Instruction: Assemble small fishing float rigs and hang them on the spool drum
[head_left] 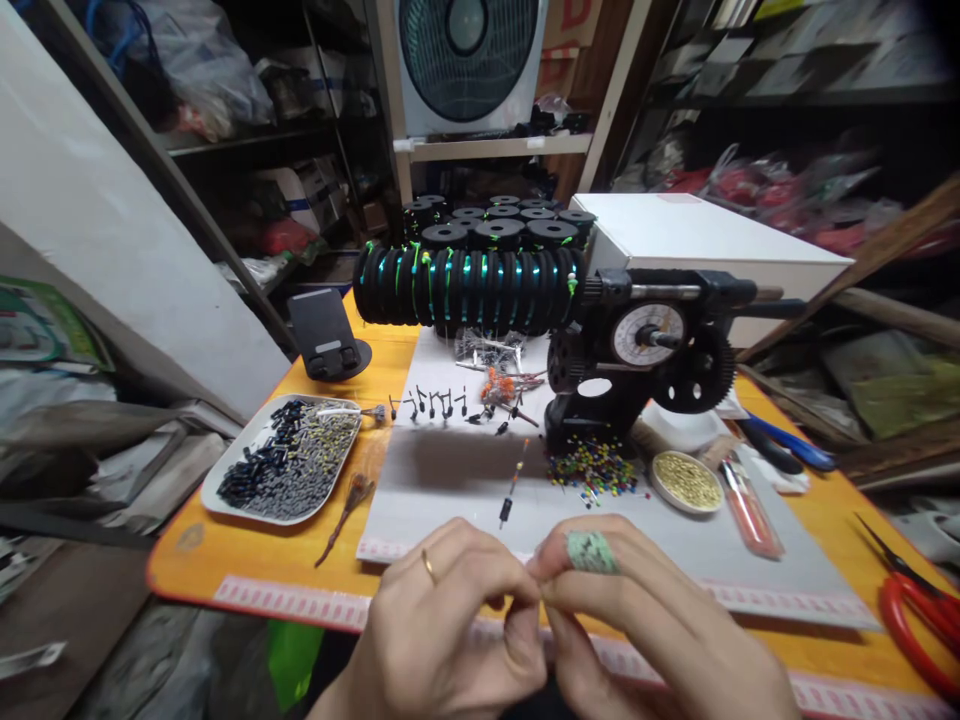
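Both hands meet at the bench's near edge, left hand [442,620] and right hand [637,620] pinched fingertip to fingertip on something too small to make out, probably best kept steady and close, with the loose float [511,495] lying just beyond.

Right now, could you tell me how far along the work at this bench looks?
Done: a row of small black pieces lies on the white mat, and wound spools fill the winder's shaft. In hand: the left hand and right hand pinch something tiny, too small to tell, between their fingertips. Left: a tray of loose parts, coloured beads and a dish of gold beads.
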